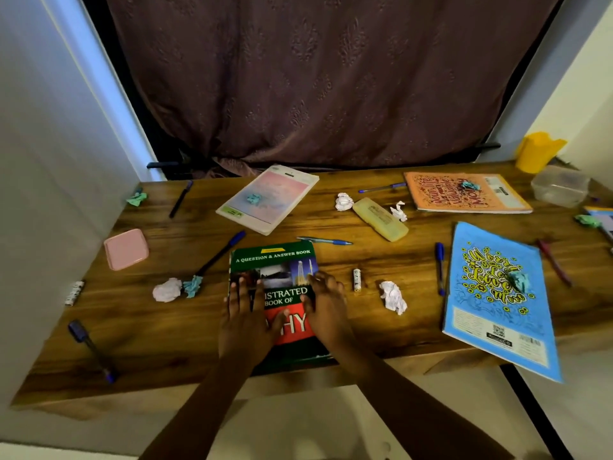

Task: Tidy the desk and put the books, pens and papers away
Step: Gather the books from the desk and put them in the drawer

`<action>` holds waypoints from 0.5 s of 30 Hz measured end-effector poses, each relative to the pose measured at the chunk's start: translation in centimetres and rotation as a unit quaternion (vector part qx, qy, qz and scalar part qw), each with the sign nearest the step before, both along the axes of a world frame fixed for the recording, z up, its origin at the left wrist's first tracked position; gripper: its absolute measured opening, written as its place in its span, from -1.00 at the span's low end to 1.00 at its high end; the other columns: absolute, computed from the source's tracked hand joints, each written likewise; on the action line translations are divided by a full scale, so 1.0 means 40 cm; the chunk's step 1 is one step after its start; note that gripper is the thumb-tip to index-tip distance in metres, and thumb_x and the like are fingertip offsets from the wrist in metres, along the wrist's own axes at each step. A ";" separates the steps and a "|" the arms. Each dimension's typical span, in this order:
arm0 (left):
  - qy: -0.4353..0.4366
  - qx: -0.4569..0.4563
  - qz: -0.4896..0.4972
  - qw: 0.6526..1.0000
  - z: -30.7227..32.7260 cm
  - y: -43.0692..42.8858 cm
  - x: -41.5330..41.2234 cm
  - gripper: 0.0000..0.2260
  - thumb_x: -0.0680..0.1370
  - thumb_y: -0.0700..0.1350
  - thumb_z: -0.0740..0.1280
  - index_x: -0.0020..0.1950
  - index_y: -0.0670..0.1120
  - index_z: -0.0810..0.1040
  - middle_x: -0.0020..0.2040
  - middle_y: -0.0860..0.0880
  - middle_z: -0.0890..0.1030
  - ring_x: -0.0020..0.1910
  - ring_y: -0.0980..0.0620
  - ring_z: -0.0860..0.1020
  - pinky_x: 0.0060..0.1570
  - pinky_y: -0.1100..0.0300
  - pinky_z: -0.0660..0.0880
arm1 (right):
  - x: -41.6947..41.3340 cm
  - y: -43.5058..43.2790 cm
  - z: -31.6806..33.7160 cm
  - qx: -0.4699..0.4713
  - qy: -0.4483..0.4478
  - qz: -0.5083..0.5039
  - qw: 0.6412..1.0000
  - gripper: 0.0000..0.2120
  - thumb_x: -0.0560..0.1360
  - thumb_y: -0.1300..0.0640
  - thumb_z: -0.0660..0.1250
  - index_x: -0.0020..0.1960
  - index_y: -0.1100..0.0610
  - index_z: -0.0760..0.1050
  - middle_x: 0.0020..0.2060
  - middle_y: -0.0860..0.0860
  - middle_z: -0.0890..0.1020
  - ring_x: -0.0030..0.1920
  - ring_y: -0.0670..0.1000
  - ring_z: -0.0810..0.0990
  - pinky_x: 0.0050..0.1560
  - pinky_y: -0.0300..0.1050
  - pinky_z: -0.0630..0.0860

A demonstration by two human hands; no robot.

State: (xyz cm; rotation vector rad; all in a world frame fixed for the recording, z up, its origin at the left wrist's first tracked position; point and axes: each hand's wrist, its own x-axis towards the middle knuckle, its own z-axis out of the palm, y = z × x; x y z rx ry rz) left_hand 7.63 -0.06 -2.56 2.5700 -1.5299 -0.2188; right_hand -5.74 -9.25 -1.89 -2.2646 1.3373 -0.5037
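Wooden desk (pixel 381 327), L to R. Far L: front pen (pixel 91 350) nr the front edge, pink lid (pixel 126 249) further back, dark pen (pixel 180 199) at the rear. Next, pale paper ball (pixel 167 289) touching a teal wad (pixel 193 285), w/ a blue-cap pen (pixel 220 257) running diag. up from them. Pink notebook (pixel 268 210) lies tilted at the back, small teal scrap on it.

Centre front: green book (pixel 275 260), face up, bottom edge at the desk front. Left hand (pixel 247 323) lies flat on the L half of the cover, fingers straight & spread, gripping nothing. Right hand (pixel 326 307) lies flat on the R side, fingers straight along the book's R edge, thumb on the cover; no grip either.

Just R of the book: battery (pixel 357 279), then white paper ball (pixel 393 297). Behind those, blue pen (pixel 326 241) & yellow pencil case (pixel 379 219).

R side: orange notebook (pixel 441 194) at back, blue notebook (pixel 491 320) in front w/ a corner overhanging the desk front, teal scrap on each. Red pen (pixel 554 262) R of it. Far R rear: yellow cup (pixel 537 152), clear box (pixel 559 189) beside it.
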 end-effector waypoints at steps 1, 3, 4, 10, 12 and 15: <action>0.007 0.004 0.003 1.000 0.002 0.000 0.006 -0.06 0.32 0.50 -0.34 0.56 -0.04 -0.13 0.55 -0.21 -0.10 0.53 -0.18 -0.11 0.45 -0.05 -0.16 | -0.007 0.002 0.010 0.007 -0.017 0.009 1.000 -0.55 0.57 0.06 0.20 0.45 0.06 0.27 0.41 0.05 0.31 0.39 0.06 0.22 0.36 -0.10 0.24; 0.057 -0.010 0.011 0.998 0.012 -0.001 0.004 -0.17 0.45 0.43 -0.02 0.57 -0.03 -0.09 0.56 -0.19 -0.07 0.53 -0.18 -0.09 0.46 -0.10 -0.13 | -0.052 0.003 0.030 0.014 -0.070 0.021 0.997 -0.56 0.56 0.10 0.23 0.43 0.06 0.30 0.37 0.05 0.36 0.38 0.07 0.27 0.39 -0.09 0.26; 0.091 -0.042 0.018 0.995 0.021 -0.003 -0.005 -0.23 0.50 0.32 0.14 0.56 -0.03 -0.03 0.56 -0.17 -0.01 0.53 -0.17 -0.05 0.47 -0.13 -0.07 | -0.090 0.001 0.041 0.009 -0.094 0.023 0.995 -0.57 0.55 0.12 0.24 0.42 0.05 0.33 0.36 0.06 0.38 0.36 0.07 0.30 0.39 -0.09 0.27; 0.139 -0.249 -0.105 0.953 0.108 -0.097 -0.273 -0.46 0.50 0.18 0.14 0.44 -0.02 0.33 0.43 -0.11 0.36 0.40 -0.10 0.29 0.36 0.01 0.20 | -0.417 -0.116 0.083 -0.073 -0.098 -0.076 0.990 -0.68 0.42 0.17 0.22 0.15 0.10 0.55 0.10 0.12 0.57 0.12 0.16 0.49 0.12 0.00 0.44; 0.163 -0.257 -0.191 0.933 0.109 -0.171 -0.401 -0.53 0.49 0.14 0.17 0.37 0.02 0.41 0.35 -0.07 0.46 0.33 0.00 0.34 0.33 0.12 0.23 | -0.525 -0.190 0.082 -0.083 -0.068 -0.117 0.987 -0.71 0.41 0.14 0.21 0.07 0.13 0.58 0.03 0.14 0.59 0.06 0.20 0.51 0.04 0.04 0.45; 0.176 -0.218 -0.268 0.922 0.095 -0.291 -0.594 -0.56 0.51 0.14 0.14 0.34 0.04 0.46 0.37 0.02 0.45 0.36 0.09 0.31 0.36 0.19 0.11 | -0.682 -0.292 0.074 -0.096 0.013 -0.144 0.985 -0.73 0.40 0.16 0.26 0.08 0.10 0.58 0.03 0.12 0.60 0.05 0.22 0.53 0.00 0.02 0.45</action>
